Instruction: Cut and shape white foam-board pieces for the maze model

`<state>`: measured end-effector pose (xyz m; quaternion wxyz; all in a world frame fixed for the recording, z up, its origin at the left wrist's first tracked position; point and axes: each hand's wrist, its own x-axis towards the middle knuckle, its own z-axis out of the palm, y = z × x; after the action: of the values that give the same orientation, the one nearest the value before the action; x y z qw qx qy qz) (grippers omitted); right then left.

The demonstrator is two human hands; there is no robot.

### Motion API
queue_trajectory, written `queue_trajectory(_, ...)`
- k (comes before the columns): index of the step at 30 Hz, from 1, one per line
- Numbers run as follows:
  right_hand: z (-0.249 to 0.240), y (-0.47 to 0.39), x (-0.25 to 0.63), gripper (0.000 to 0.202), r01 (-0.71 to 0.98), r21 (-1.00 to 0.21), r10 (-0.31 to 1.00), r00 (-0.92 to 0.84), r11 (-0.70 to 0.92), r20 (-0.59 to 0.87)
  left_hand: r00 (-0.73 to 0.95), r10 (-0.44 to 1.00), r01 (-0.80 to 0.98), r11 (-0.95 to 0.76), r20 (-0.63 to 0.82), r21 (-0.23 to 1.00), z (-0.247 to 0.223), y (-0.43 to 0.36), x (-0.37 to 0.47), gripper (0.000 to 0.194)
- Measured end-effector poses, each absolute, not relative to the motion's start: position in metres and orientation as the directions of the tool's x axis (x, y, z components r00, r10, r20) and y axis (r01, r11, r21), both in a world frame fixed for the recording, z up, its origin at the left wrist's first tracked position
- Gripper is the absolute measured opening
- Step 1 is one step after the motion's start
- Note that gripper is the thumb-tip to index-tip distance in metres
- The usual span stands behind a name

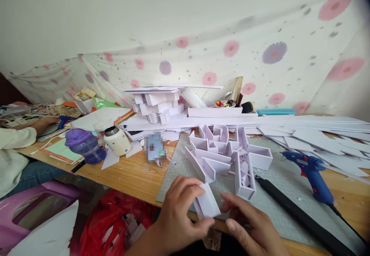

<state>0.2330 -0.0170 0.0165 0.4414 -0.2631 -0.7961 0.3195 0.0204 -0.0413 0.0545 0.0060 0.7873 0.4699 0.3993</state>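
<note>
My left hand [183, 206] grips a small white foam-board box [208, 202] between thumb and fingers, just off the front edge of the cutting mat. Right of it, my right hand [248, 223] has its thumb and fingers spread apart, near the box with nothing visibly held. Beyond both hands, several joined and loose white foam-board pieces [212, 158] stand on the grey cutting mat [180, 167]. A blue glue gun [312, 175] lies on the right. Between it and my right hand is a long black tool [291, 206].
At the back are stacked white boxes [156, 106] and a long white tray [215, 112]. A purple cup [85, 146] and a white bottle [118, 141] stand left. White sheets [323, 140] cover the back right. Another person's sleeve [14, 152] shows far left; a red bag [98, 221] hangs below.
</note>
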Motion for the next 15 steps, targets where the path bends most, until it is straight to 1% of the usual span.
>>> queue_trajectory(2, 0.01, -0.018, 0.223, 0.051, 0.006, -0.853, 0.739, -0.503, 0.522, 0.449, 0.266, 0.716, 0.703, -0.603, 0.646, 0.378, 0.055, -0.044, 0.031, 0.042)
queue_trajectory(4, 0.004, -0.02, 0.216, 0.058, -0.051, -0.91, 0.777, -0.503, 0.411, 0.379, 0.256, 0.697, 0.695, -0.614, 0.67, 0.373, 0.051, -0.045, 0.038, 0.039)
queue_trajectory(5, 0.002, -0.021, 0.214, 0.057, -0.035, -0.926, 0.802, -0.488, 0.377, 0.345, 0.244, 0.693, 0.696, -0.613, 0.678, 0.375, 0.048, -0.044, 0.041, 0.038)
queue_trajectory(9, 0.002, -0.025, 0.214, 0.043, 0.077, -0.952, 0.888, -0.388, 0.297, 0.246, 0.21, 0.704, 0.7, -0.593, 0.679, 0.398, 0.038, -0.041, 0.05, 0.037)
queue_trajectory(11, 0.006, -0.026, 0.215, 0.04, 0.078, -0.961, 0.913, -0.341, 0.264, 0.223, 0.211, 0.698, 0.698, -0.598, 0.685, 0.395, 0.038, -0.04, 0.051, 0.036)
queue_trajectory(13, 0.013, -0.027, 0.216, 0.038, 0.063, -0.968, 0.93, -0.299, 0.244, 0.215, 0.228, 0.696, 0.678, -0.616, 0.681, 0.402, 0.04, -0.04, 0.048, 0.04)
queue_trajectory(15, 0.02, -0.027, 0.218, 0.035, 0.052, -0.969, 0.943, -0.249, 0.24, 0.221, 0.22, 0.73, 0.632, -0.612, 0.647, 0.475, 0.044, -0.04, 0.042, 0.044)
